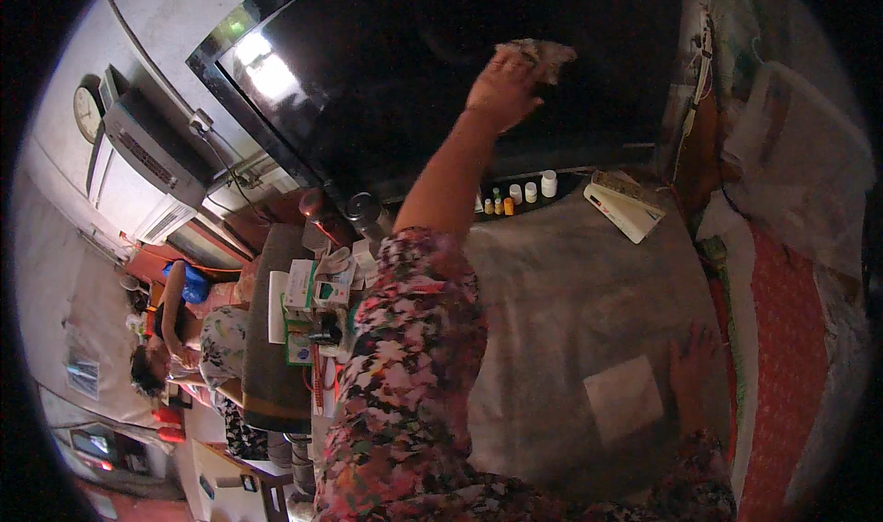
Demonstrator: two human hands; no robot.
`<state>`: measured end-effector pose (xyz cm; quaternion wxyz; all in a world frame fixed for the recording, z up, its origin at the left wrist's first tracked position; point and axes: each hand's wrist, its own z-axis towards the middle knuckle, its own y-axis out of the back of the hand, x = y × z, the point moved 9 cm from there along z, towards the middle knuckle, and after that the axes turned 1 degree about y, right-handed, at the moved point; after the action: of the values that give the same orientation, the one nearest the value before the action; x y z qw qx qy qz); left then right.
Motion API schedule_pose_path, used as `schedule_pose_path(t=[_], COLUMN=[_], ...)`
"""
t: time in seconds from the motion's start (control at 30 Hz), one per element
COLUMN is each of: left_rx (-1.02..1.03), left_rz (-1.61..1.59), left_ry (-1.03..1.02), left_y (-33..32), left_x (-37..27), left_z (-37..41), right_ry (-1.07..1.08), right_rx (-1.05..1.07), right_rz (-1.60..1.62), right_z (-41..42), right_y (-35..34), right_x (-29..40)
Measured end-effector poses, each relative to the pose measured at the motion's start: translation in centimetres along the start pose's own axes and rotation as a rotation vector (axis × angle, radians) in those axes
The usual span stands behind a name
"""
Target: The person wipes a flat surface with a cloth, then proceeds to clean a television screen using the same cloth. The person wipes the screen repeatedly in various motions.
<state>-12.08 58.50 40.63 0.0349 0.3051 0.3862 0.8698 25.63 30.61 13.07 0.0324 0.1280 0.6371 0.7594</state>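
Observation:
My left hand (pixel 507 87) is raised at the top centre and presses a crumpled cloth (pixel 552 58) against a large dark glossy screen (pixel 386 80), which looks like a television. Bright light reflects in the screen's left part. At the lower right, my right hand (pixel 695 360) rests with spread fingers on a grey-brown cloth cover (pixel 538 301) and holds nothing. Just left of it lies a pale square sheet (pixel 624 398). Small white bottles (pixel 548 184) and yellow vials (pixel 508 206) stand below the screen, beside a white box (pixel 624 215).
Boxes (pixel 300 287), a dark-lidded container (pixel 362 208) and papers crowd the left side. Farther left, another person (pixel 221 339) is near a blue bag (pixel 187 284). A wall clock (pixel 87 113) and a grey appliance (pixel 148 156) appear at upper left. Cables (pixel 700 73) hang at upper right.

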Motion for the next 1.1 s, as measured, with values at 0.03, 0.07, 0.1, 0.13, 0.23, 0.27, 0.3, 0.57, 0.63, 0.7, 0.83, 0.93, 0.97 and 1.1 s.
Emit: schedule_pose_path(t=[0.03,0.07,0.1,0.13,0.23,0.27,0.3,0.57,0.63,0.7,0.83,0.93,0.97,1.1], left_rx=[-0.098,-0.194,-0.252,-0.410,-0.686,-0.615,-0.532,-0.432,0.025,0.013,-0.372,-0.116,-0.397,-0.540], left_rz=[-0.126,-0.256,-0.287,-0.236,-0.062,-0.181,-0.313,-0.460,-0.507,-0.501,-0.209,-0.278,-0.362,-0.494], left_ry=[0.056,0.111,0.403,0.482,0.980,1.188,1.398,0.948,0.722,0.828,1.039,1.568,1.787,1.506], left_y=[1.3,2.5,2.1,5.0,1.0,-2.1,-5.0,-9.2,-7.6,-7.7,-5.4,-6.8,-4.5,-3.4], left_x=[1.9,4.7,8.9,10.9,24.0,28.4,30.5,2.2,-4.5,-3.8,6.9,18.2,19.6,29.0], left_z=[-0.3,-1.1,-3.6,-5.6,-17.5,-22.3,-25.9,-13.0,-7.7,-7.6,-10.5,-19.2,-22.4,-21.9], right_ry=[0.002,0.001,0.018,0.027,0.075,0.060,0.039,0.053,0.046,0.074,0.058,-0.027,-0.060,-0.048], right_rx=[-0.014,-0.025,-0.027,-0.039,-0.054,-0.028,0.002,0.033,0.007,-0.019,-0.054,-0.042,-0.027,0.035], right_rz=[-0.027,-0.056,-0.072,-0.098,-0.103,-0.093,-0.093,-0.160,-0.162,-0.167,-0.147,-0.150,-0.131,-0.048], right_z=[0.1,0.2,0.2,-0.1,0.0,0.2,0.4,0.4,0.3,0.5,0.8,0.4,0.2,1.1], right_y=[0.1,0.0,-0.6,-0.8,-1.4,-1.5,-1.7,-2.4,-2.6,-2.6,-2.3,-2.7,-1.2,-2.0], right_x=[-0.3,-0.8,-0.9,-1.6,-1.0,-0.4,-0.3,-0.5,-1.8,-1.5,-2.6,-3.9,-2.3,-1.4])
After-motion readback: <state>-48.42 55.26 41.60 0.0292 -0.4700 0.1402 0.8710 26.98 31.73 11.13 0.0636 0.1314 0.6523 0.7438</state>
